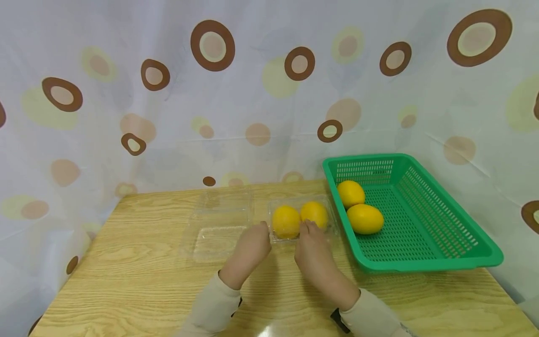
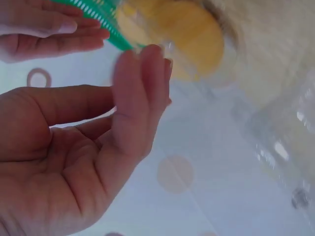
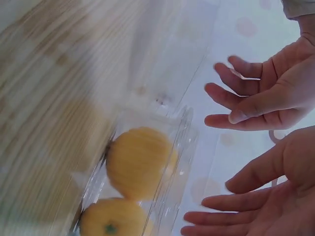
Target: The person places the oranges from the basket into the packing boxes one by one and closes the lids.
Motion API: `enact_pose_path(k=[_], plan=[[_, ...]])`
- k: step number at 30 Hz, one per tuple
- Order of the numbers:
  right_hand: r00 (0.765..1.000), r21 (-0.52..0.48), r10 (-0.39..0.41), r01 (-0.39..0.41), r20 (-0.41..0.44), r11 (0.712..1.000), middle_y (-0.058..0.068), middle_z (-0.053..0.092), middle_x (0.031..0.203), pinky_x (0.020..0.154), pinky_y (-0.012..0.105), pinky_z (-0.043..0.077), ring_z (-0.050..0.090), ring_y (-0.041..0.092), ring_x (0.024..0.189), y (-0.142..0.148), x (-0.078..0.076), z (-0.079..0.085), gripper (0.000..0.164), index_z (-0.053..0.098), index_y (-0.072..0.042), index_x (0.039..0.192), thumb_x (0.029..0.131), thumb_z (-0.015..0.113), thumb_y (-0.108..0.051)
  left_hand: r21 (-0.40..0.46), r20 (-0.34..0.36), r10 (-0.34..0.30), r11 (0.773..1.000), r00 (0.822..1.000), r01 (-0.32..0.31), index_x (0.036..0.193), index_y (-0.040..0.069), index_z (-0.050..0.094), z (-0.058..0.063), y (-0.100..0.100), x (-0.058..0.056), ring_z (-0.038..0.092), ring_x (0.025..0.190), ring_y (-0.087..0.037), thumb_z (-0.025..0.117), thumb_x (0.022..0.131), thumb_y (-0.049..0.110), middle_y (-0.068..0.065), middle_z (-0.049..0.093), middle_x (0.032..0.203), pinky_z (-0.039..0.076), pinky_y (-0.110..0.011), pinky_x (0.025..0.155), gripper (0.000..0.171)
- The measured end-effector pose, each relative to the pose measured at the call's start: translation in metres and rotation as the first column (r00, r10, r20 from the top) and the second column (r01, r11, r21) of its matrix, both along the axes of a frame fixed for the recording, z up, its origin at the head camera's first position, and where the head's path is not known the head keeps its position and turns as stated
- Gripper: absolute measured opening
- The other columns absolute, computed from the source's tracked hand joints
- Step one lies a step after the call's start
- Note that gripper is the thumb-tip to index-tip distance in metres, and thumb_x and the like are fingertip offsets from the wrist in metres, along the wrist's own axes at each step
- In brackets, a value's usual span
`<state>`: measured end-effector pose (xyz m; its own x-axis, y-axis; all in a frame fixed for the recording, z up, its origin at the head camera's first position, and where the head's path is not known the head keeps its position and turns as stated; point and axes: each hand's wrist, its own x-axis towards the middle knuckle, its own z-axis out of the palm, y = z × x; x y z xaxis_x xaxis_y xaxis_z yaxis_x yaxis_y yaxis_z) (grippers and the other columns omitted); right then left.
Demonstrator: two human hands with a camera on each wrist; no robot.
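A clear plastic box point(image 1: 275, 239) on the wooden table holds two round yellow-orange fruits point(image 1: 286, 222); one shows a small green stem mark in the right wrist view. At the box's front left corner is my left hand point(image 1: 252, 243), its fingers loosely bent and nothing in its grasp in the left wrist view. My right hand point(image 1: 313, 252) is at the front of the box, overlapping the right fruit point(image 1: 315, 213) in the head view. The right wrist view shows its fingers point(image 3: 231, 202) stretched out, holding nothing, beside the box.
Another clear plastic container point(image 1: 219, 238) lies to the left, with no fruit in it. At the right stands a green slotted basket point(image 1: 421, 224) with two yellow fruits point(image 1: 365, 219) at its left side. A patterned curtain point(image 1: 252, 93) hangs behind the table point(image 1: 139, 271).
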<state>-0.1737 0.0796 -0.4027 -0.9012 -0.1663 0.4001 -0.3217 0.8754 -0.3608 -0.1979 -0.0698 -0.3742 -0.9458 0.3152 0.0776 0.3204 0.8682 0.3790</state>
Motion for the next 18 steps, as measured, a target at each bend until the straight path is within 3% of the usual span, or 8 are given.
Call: enact_pose_path(k=[4, 7, 10, 13, 15, 18], plan=[[0.992, -0.199, 0.115, -0.103, 0.052, 0.975, 0.032, 0.055, 0.122, 0.092, 0.051, 0.049, 0.054, 0.044, 0.115, -0.010, -0.001, 0.006, 0.031, 0.054, 0.018, 0.120, 0.091, 0.054, 0.006, 0.041, 0.036, 0.036, 0.998, 0.999, -0.038, 0.103, -0.013, 0.060, 0.012, -0.020, -0.002, 0.063, 0.071, -0.026, 0.052, 0.095, -0.002, -0.021, 0.065, 0.088, 0.053, -0.032, 0.060, 0.016], [0.970, -0.321, 0.215, -0.170, 0.111, 0.932, 0.029, 0.055, 0.125, 0.090, 0.048, 0.051, 0.058, 0.040, 0.110, -0.019, -0.003, 0.008, 0.030, 0.054, 0.015, 0.122, 0.095, 0.051, 0.002, 0.103, 0.053, 0.081, 0.991, 0.995, -0.086, 0.117, -0.015, 0.057, 0.017, -0.036, -0.004, 0.066, 0.088, -0.035, 0.050, 0.096, -0.002, -0.029, 0.063, 0.111, 0.055, -0.038, 0.071, 0.026], [0.933, -0.385, 0.313, -0.226, 0.179, 0.895, 0.029, 0.053, 0.129, 0.087, 0.048, 0.052, 0.062, 0.038, 0.099, -0.027, -0.005, 0.007, 0.032, 0.051, 0.014, 0.126, 0.098, 0.048, 0.000, 0.158, 0.054, 0.128, 0.978, 0.990, -0.135, 0.119, -0.017, 0.056, 0.019, -0.051, -0.009, 0.065, 0.082, -0.032, 0.049, 0.096, -0.003, -0.031, 0.062, 0.112, 0.055, -0.037, 0.068, 0.028], [0.886, -0.439, 0.386, -0.248, 0.258, 0.863, 0.032, 0.046, 0.135, 0.095, 0.052, 0.046, 0.056, 0.043, 0.112, -0.035, -0.008, 0.006, 0.036, 0.046, 0.015, 0.131, 0.100, 0.045, -0.003, 0.187, 0.065, 0.179, 0.964, 0.982, -0.188, 0.121, -0.019, 0.054, 0.018, -0.064, -0.014, 0.063, 0.075, -0.029, 0.049, 0.095, -0.004, -0.032, 0.062, 0.110, 0.054, -0.038, 0.065, 0.030], [0.854, -0.470, 0.424, -0.253, 0.303, 0.845, 0.034, 0.042, 0.138, 0.099, 0.055, 0.042, 0.048, 0.046, 0.120, -0.040, -0.009, 0.007, 0.039, 0.042, 0.017, 0.133, 0.101, 0.044, -0.005, 0.166, 0.074, 0.220, 0.959, 0.973, -0.229, 0.124, -0.018, 0.052, 0.016, -0.074, -0.017, 0.064, 0.085, -0.033, 0.049, 0.096, -0.003, -0.033, 0.060, 0.114, 0.055, -0.041, 0.072, 0.032], [0.830, -0.477, 0.452, -0.267, 0.328, 0.837, 0.036, 0.041, 0.137, 0.102, 0.056, 0.038, 0.039, 0.047, 0.129, -0.046, -0.012, 0.007, 0.043, 0.039, 0.019, 0.134, 0.100, 0.043, -0.006, 0.117, 0.092, 0.274, 0.952, 0.957, -0.283, 0.126, -0.020, 0.049, 0.015, -0.089, -0.021, 0.062, 0.087, -0.037, 0.048, 0.096, -0.003, -0.035, 0.056, 0.120, 0.053, -0.042, 0.072, 0.034]])
